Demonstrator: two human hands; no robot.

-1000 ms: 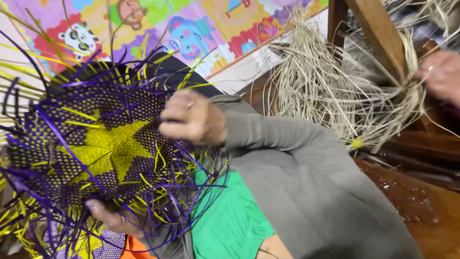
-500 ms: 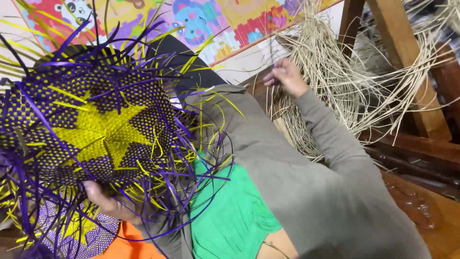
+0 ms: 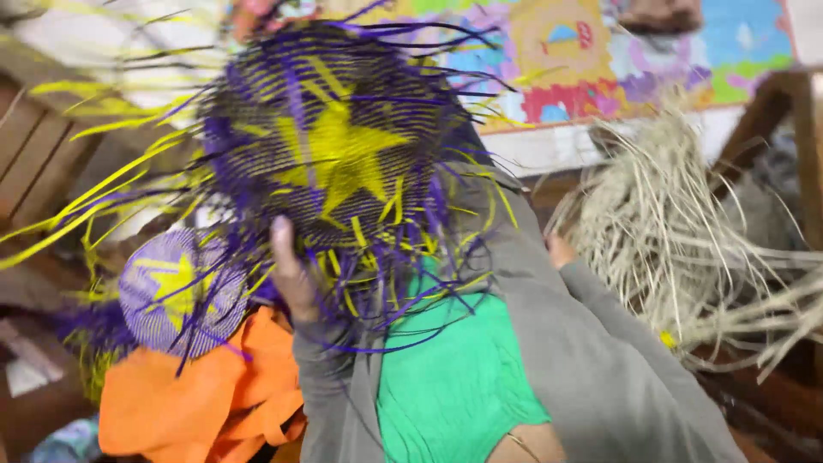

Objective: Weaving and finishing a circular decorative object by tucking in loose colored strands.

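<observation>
**Woven disc: light, springy, gripped at its lower rim**

Woven disc (image 3: 330, 154), purple with a yellow star, sits at eleven o'clock, raised. My left hand (image 3: 296, 274) pinches its six-o'clock edge, thumb up. It looks light and flexible; loose strands would slip, so I judge the tight weave safest. My right hand (image 3: 560, 251) reaches the pale straw bundle (image 3: 686, 231) at three o'clock; I cannot tell its grip.

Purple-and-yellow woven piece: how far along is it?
Done: the woven disc has a dense centre with a full yellow star. In hand: left hand grips its lower edge; right hand is at the pale straw bundle. Left: loose purple and yellow strand ends still stick out unwoven around the rim.
</observation>
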